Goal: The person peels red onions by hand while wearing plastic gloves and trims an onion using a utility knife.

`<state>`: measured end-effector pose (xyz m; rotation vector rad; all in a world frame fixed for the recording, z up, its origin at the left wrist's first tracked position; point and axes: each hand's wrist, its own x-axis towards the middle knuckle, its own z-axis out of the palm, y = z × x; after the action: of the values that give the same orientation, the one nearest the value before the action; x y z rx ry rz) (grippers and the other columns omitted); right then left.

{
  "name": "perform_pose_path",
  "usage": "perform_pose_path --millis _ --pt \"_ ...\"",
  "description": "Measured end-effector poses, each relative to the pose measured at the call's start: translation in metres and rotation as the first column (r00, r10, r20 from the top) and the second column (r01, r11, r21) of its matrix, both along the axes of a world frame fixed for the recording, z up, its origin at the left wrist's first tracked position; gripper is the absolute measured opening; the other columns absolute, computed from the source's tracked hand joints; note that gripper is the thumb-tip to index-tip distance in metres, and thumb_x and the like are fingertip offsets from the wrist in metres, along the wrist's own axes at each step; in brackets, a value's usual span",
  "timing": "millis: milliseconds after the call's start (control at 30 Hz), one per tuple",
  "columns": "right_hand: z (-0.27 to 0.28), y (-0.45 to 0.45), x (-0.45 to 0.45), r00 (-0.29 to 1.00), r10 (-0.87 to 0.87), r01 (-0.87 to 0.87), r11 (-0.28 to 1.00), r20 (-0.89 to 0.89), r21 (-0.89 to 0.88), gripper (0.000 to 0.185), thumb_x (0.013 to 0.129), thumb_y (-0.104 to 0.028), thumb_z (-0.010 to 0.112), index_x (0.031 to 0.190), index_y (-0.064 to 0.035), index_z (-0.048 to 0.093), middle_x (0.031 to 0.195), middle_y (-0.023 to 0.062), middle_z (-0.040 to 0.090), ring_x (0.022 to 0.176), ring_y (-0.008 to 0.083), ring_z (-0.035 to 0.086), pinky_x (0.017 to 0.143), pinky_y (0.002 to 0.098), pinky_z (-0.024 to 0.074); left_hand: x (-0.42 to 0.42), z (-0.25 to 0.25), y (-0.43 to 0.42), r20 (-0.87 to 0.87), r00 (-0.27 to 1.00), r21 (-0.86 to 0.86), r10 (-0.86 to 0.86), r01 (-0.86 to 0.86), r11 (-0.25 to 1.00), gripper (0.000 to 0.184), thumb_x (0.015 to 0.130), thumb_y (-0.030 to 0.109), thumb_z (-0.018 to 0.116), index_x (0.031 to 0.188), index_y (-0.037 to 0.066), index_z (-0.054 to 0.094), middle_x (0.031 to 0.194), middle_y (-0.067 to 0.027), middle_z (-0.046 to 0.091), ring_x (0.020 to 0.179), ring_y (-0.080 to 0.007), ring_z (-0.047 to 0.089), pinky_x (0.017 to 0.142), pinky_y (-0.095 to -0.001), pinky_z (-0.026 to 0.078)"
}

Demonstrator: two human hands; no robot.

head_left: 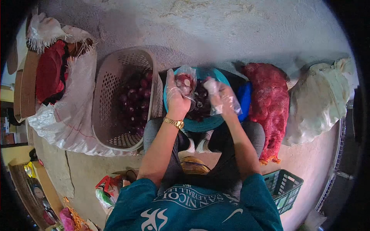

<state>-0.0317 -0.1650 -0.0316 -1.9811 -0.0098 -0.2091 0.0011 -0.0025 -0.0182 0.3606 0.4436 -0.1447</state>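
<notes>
Head view, only one here: the left hand (178,101) is up over the left side of the blue tub (206,124), with clear plastic over the fingers. Its grip is clamped on an onion (185,82), reddish with a pale cut-looking spot, so the onion is above the tub, not down in it. Gold watch (175,122) on that wrist.

Right hand (222,99) is over the tub's right side, also in loose clear plastic, just apart from the onion. There's some white thing (211,85) at its fingers, but it's pretty blurry, so I can't tell if that grip is closed on it or not.

Down in the tub, between the knees, are dark purple tub onions (199,99). Left of it is a tall holed basket (106,86) with more basket onions (135,96) piled toward its right side, and farther left a big white sack (79,100). Right of the tub: a red mesh bag (268,102), then a pale sack (318,102). Green crate (283,188) on the floor (304,161), near right.
</notes>
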Motion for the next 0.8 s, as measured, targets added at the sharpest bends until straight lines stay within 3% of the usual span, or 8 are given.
perform_pose_path --millis 133,167,267,433,533,633,700,800 --pt "0.058 -0.023 0.001 0.973 -0.118 0.078 0.977 -0.196 -0.199 0.044 0.093 -0.042 0.060 0.083 -0.0001 0.069 0.070 0.0185 0.066 0.066 0.0344 0.065 0.064 0.0422 0.0489 -0.001 0.016 0.001 -0.104 0.994 0.041 0.016 -0.012 0.999 0.039 0.099 0.042 0.054 0.096 0.004 0.061 0.095 -0.0111 0.065 0.088 -0.0280 0.064 0.083 -0.0431 0.056" --pt "0.035 -0.033 0.006 0.991 -0.098 0.119 0.953 0.087 -0.278 0.053 0.089 -0.051 0.065 0.081 0.0006 0.069 0.070 0.0191 0.066 0.069 0.0394 0.064 0.065 0.0446 0.0492 0.001 0.011 0.005 -0.093 0.996 -0.008 -0.019 0.018 1.000 0.037 0.099 0.040 0.056 0.099 0.003 0.060 0.099 -0.0121 0.065 0.092 -0.0296 0.063 0.085 -0.0449 0.056" --pt "0.050 -0.030 0.009 0.953 -0.219 0.302 0.756 0.211 -0.580 0.062 0.083 -0.062 0.068 0.081 0.0000 0.068 0.074 0.0202 0.067 0.072 0.0387 0.066 0.066 0.0477 0.0494 -0.001 0.018 0.003 -0.052 0.996 -0.031 -0.077 0.075 0.997 0.033 0.097 0.035 0.060 0.102 0.002 0.059 0.105 -0.0135 0.064 0.098 -0.0320 0.063 0.088 -0.0478 0.056" --pt "0.051 -0.037 0.008 0.977 -0.214 0.179 0.760 0.019 -0.625 0.064 0.080 -0.065 0.069 0.093 -0.0021 0.068 0.080 0.0211 0.068 0.079 0.0407 0.067 0.070 0.0486 0.0498 -0.001 0.014 0.002 0.133 0.968 -0.004 -0.215 0.217 0.976 0.028 0.096 0.028 0.063 0.106 0.002 0.059 0.106 -0.0129 0.063 0.102 -0.0318 0.061 0.094 -0.0477 0.053" --pt "0.032 -0.042 0.011 0.981 -0.167 0.134 0.951 -0.096 -0.280 0.053 0.089 -0.053 0.064 0.105 -0.0024 0.065 0.084 0.0235 0.067 0.083 0.0440 0.066 0.070 0.0493 0.0491 0.000 0.010 -0.002 0.172 0.958 0.051 -0.231 0.226 0.973 0.023 0.096 0.022 0.063 0.108 0.002 0.060 0.106 -0.0110 0.062 0.103 -0.0264 0.060 0.097 -0.0420 0.051" --pt "0.007 -0.046 0.017 0.986 -0.158 0.148 0.975 -0.048 -0.167 0.037 0.096 -0.036 0.059 0.115 -0.0037 0.062 0.080 0.0165 0.066 0.074 0.0335 0.067 0.064 0.0425 0.0488 0.001 0.009 -0.003 0.408 0.874 0.149 -0.262 0.219 0.964 0.025 0.096 0.017 0.063 0.115 0.001 0.058 0.107 -0.0081 0.061 0.103 -0.0199 0.058 0.096 -0.0367 0.049" --pt "0.012 -0.043 0.014 0.978 -0.073 0.125 0.956 -0.194 0.267 0.032 0.100 -0.034 0.060 0.115 -0.0061 0.063 0.077 -0.0064 0.052 0.066 0.0024 0.046 0.057 0.0215 0.0383 0.004 0.011 -0.002 0.462 0.829 0.315 -0.314 0.177 0.932 0.029 0.095 0.013 0.066 0.119 0.001 0.055 0.106 -0.0051 0.060 0.099 -0.0156 0.058 0.094 -0.0336 0.048" --pt "0.028 -0.031 0.010 0.981 0.009 0.093 0.853 -0.193 0.513 0.029 0.098 -0.020 0.060 0.126 -0.0088 0.058 0.077 -0.0066 0.055 0.063 0.0032 0.048 0.054 0.0218 0.0402 -0.001 0.019 -0.001 0.365 0.853 0.437 -0.373 0.197 0.878 0.030 0.092 0.010 0.069 0.117 0.005 0.053 0.106 -0.0037 0.060 0.101 -0.0162 0.059 0.095 -0.0331 0.048"
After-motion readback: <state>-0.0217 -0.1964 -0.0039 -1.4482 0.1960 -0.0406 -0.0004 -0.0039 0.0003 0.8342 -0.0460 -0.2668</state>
